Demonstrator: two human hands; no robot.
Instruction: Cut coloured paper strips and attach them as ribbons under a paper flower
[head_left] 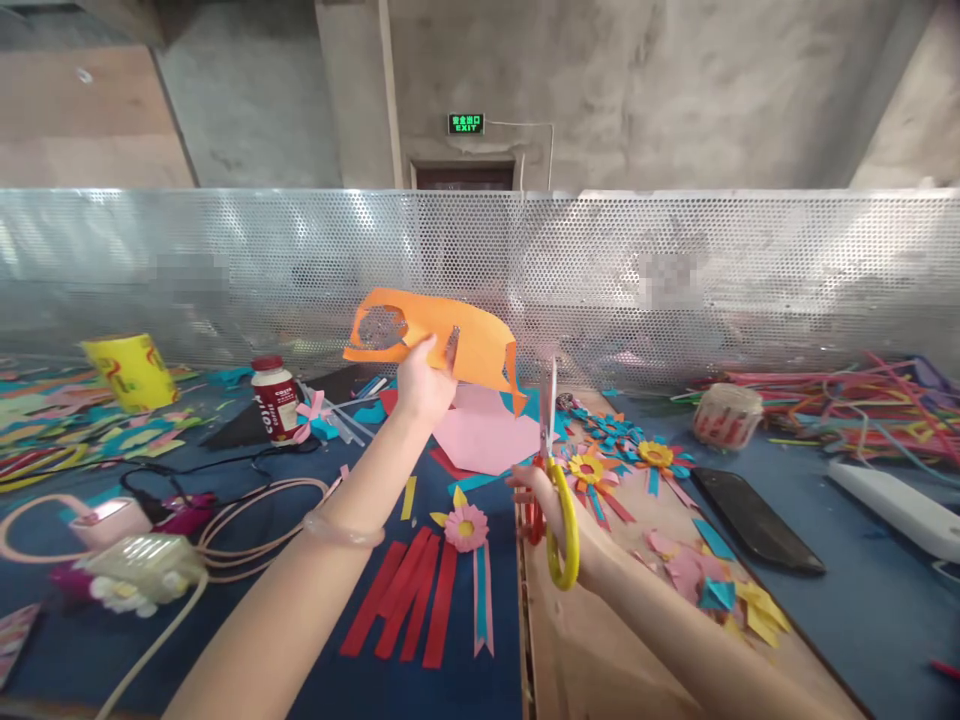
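My left hand (426,385) pinches an orange paper sheet (480,345) by its lower edge, held up above the table. The sheet has a round hole cut at its left and ragged cut edges at the right. A pair of scissors (556,490) with yellow and red handles is in my right hand (551,505), blades pointing up. Their blades stand apart from the orange paper. Beneath my hands lie a pink paper sheet (487,435), a pink paper flower (466,527) with ribbon tails, and several red paper strips (409,600).
At left stand a yellow container (131,372) and a red-capped bottle (275,402), near coiled cables (247,510). Finished paper flowers (655,455), paper scraps (686,570), a black phone (757,520) and a round jar (727,415) lie at right. A perforated metal screen (300,260) closes the back.
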